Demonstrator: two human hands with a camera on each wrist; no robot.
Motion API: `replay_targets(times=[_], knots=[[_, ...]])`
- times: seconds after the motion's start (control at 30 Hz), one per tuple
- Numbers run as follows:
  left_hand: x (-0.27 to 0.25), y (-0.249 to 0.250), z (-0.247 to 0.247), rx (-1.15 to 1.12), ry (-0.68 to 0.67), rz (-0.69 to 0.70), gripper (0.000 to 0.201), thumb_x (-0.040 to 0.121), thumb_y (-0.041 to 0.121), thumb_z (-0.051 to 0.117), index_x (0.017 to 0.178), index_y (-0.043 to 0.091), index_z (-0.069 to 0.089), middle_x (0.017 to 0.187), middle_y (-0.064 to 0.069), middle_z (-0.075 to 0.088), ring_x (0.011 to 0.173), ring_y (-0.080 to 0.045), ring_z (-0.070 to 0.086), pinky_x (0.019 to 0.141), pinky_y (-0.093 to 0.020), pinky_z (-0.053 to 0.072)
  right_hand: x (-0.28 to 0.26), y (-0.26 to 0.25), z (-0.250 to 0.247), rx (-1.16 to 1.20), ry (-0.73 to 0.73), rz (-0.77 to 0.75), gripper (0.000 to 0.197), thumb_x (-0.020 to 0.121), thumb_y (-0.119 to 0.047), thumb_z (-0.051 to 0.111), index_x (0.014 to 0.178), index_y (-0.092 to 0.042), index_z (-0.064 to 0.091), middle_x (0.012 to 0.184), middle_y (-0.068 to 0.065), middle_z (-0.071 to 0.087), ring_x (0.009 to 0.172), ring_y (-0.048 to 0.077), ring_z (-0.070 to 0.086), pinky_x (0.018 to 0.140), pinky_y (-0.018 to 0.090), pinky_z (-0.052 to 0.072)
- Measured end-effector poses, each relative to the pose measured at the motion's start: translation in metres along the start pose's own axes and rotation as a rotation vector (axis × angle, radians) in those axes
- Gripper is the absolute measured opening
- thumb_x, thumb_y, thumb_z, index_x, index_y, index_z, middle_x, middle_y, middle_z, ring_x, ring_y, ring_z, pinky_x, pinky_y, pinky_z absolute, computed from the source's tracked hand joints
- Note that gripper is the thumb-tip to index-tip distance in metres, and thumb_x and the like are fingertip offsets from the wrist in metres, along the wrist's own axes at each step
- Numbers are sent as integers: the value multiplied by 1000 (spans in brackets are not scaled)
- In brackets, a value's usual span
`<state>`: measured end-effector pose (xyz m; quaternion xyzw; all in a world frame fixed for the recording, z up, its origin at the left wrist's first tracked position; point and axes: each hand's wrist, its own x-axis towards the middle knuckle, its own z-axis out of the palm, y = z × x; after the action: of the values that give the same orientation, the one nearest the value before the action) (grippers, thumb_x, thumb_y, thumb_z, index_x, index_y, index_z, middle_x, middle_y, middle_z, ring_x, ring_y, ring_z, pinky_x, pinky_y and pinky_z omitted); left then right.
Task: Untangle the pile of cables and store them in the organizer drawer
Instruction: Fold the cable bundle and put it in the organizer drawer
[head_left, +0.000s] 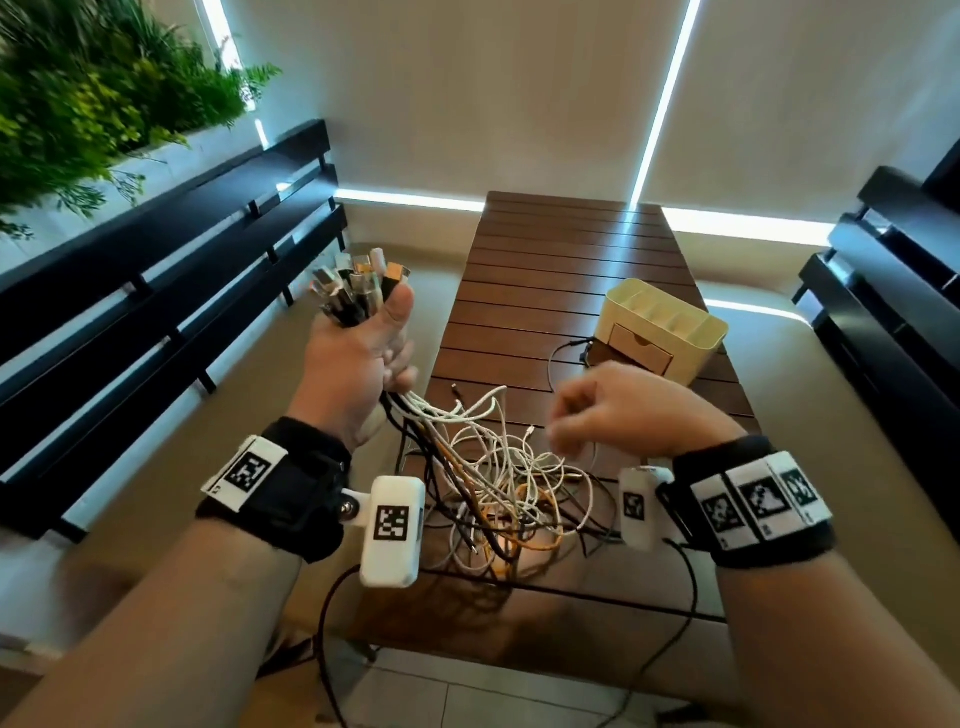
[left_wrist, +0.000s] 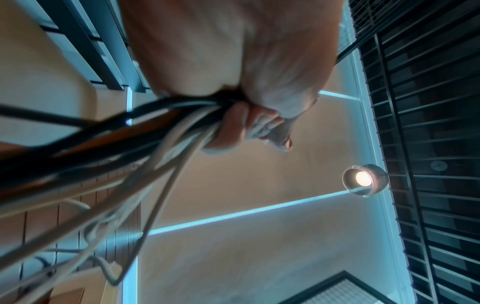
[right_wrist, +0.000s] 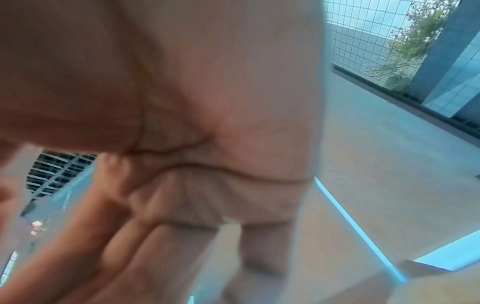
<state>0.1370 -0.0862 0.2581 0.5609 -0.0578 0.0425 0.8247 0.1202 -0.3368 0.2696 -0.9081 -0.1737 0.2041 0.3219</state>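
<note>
No readable words, brands or numbers anywhere. Only black-and-white square code markers: on the wristband (head_left: 244, 473) and white camera box (head_left: 392, 530) below the left hand (head_left: 358, 353), and on the band (head_left: 758, 499) and box (head_left: 636, 506) behind the right hand (head_left: 618, 410).

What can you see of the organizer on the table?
The organizer is a small cream-yellow box, plastic by its look, standing upright on the far right part of the slatted wooden table. Its open top is split by dividers into several compartments, whose contents cannot be seen. One small drawer with a notch pull sits low in front, shut. A thin black cable lies by its left corner.
</note>
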Motion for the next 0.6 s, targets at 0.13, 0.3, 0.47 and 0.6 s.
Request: replay_targets(times=[0.13, 0.3, 0.47, 0.6], knots=[[-6, -13, 25, -8, -90, -3, 23, 92, 29, 65, 74, 22, 54, 50, 6, 33, 39, -8, 31, 41, -22, 31, 18, -35, 13, 196, 114, -258, 54, 77, -29, 84, 123, -27, 55, 117, -12, 66, 110, -3, 61, 100, 22, 47], [-6, -13, 33, -115, -175, 18, 11, 89, 28, 68, 90, 22, 58, 52, 5, 33, 39, -7, 35, 40, -21, 34, 45, -31, 49, 631, 53, -288, 87, 69, -2, 84, 132, -33, 31, 108, -1, 69, 103, 16, 68, 97, 43, 54], [-7, -16, 34, -142, -199, -3, 25, 88, 26, 71, 112, 30, 66, 55, 3, 28, 41, -7, 34, 43, -22, 33, 50, -30, 78, 482, 191, -205, 46, 77, -10, 74, 118, -20, 54, 92, 4, 69, 79, 21, 69, 78, 47, 59], [-9, -13, 39, -202, -223, -63, 8, 87, 23, 68, 80, 27, 64, 51, 6, 34, 40, -6, 35, 43, -20, 34, 47, -28, 75, 207, 266, -186, 18, 85, -16, 67, 91, -33, 64, 77, -6, 65, 64, 5, 59, 62, 24, 50]])
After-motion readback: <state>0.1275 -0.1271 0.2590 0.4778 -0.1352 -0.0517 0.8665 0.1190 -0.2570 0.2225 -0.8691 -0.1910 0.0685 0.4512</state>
